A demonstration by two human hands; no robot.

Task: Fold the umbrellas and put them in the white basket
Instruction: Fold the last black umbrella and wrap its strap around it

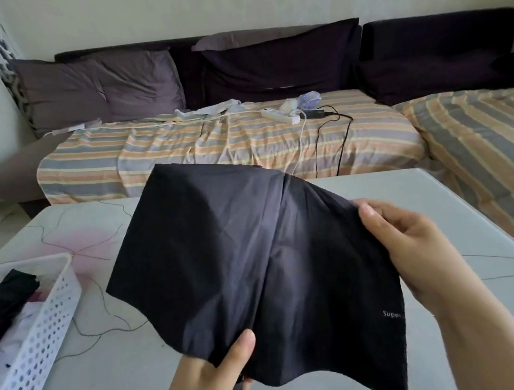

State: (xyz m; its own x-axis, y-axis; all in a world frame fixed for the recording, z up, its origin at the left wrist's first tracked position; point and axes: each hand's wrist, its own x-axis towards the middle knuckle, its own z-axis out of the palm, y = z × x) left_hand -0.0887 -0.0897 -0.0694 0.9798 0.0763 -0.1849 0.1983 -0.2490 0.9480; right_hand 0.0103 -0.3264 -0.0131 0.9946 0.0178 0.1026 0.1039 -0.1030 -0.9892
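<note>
A black umbrella (258, 260) is held above the pale surface (432, 203), its cloth loose and not yet wrapped. The left hand (215, 376) grips the umbrella low down, thumb over the cloth's edge and fingers curled around what looks like the handle beneath. The right hand (400, 240) pinches the cloth's far edge between thumb and fingers. The white basket (46, 323) sits at the left edge of the surface, already holding a dark folded umbrella (0, 307) and some pale things.

The step in hand seems to be smoothing the panels. To do it well, the right hand should pull each flap flat and lay it over the next in one direction, while the left hand keeps the shaft steady and turns it. Creases left now will likely make a bulky roll that sits badly in the basket.
</note>
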